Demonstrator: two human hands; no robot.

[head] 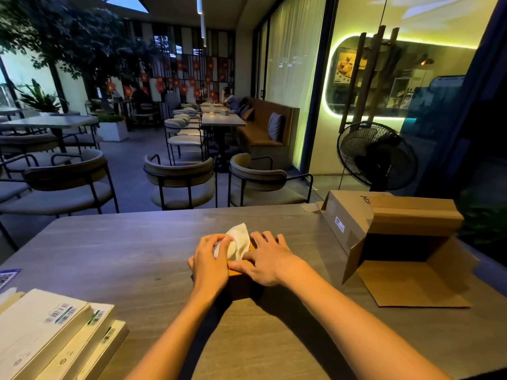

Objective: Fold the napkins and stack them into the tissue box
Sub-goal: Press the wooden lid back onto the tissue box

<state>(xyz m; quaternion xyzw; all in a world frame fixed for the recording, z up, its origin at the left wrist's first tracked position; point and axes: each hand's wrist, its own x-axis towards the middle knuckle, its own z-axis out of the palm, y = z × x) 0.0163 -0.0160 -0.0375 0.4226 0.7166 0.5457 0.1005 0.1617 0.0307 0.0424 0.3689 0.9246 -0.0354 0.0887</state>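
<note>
A small brown tissue box [241,286] stands in the middle of the grey table [123,250]. A white napkin [238,241] sticks up out of its top. My left hand [210,259] rests on the box's left side with its fingers curled on the napkin. Flat on the box's right top lies my right hand [267,259], fingers spread, thumb touching the napkin's lower edge. Most of the box top is hidden under both hands.
Wrapped napkin packs [52,335] are stacked at the near left corner. An open cardboard carton [395,237] lies on its side at the right. A standing fan [377,156] and chairs [179,179] are beyond the table's far edge.
</note>
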